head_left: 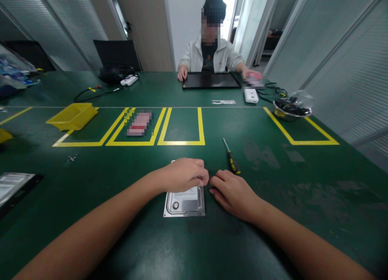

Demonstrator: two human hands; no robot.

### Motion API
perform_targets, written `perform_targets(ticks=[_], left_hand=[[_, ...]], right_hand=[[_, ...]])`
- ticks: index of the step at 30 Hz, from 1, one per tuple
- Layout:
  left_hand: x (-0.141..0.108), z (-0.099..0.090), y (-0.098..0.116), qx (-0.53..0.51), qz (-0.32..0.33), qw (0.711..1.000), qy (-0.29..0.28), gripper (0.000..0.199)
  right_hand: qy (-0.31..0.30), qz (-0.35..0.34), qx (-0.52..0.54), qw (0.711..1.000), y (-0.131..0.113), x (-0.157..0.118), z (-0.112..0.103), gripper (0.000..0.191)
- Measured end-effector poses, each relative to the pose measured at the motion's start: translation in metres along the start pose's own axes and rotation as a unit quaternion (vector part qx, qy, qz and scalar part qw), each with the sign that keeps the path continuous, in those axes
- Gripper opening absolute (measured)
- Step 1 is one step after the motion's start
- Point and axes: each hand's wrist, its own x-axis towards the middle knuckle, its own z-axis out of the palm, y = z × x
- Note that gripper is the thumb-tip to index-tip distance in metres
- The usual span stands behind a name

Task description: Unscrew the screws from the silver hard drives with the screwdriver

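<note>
A silver hard drive (184, 202) lies flat on the green table in front of me, its upper part covered by my left hand (186, 175). The fingers of that hand are curled over the drive's far right side, and what they may hold is hidden. Just right of the drive, my right hand (232, 191) rests with its fingers bent and pressed together; nothing can be made out in it. Beyond my right hand lies a screwdriver (233, 162) with a black and yellow handle, its shaft pointing away.
Across the green table (127, 239) sits a person (209, 41) behind a black panel (211, 80). A yellow bin (72, 116) stands at left, a metal bowl (291, 111) at right. Small screws (72, 158) and another drive (15, 186) lie left.
</note>
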Motion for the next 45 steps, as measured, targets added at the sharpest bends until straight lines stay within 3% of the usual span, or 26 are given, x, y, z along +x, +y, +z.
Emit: perform_targets(ticks=[13, 33, 40, 45], left_hand=[[-0.004, 0.008, 0.004, 0.116, 0.024, 0.993, 0.023, 0.012], [-0.003, 0.005, -0.002, -0.021, 0.014, 0.999, 0.036, 0.012], [-0.006, 0.010, 0.002, -0.020, -0.002, 0.997, 0.069, 0.010], [-0.025, 0.016, 0.010, -0.001, -0.033, 0.993, 0.110, 0.013]], right_hand=[[0.002, 0.002, 0.003, 1.000, 0.000, 0.000, 0.002, 0.011], [-0.012, 0.005, -0.004, 1.000, -0.001, 0.000, 0.000, 0.014], [-0.004, -0.004, 0.006, 1.000, 0.000, 0.001, -0.002, 0.012], [0.021, -0.012, 0.054, 0.998, 0.002, -0.003, -0.005, 0.015]])
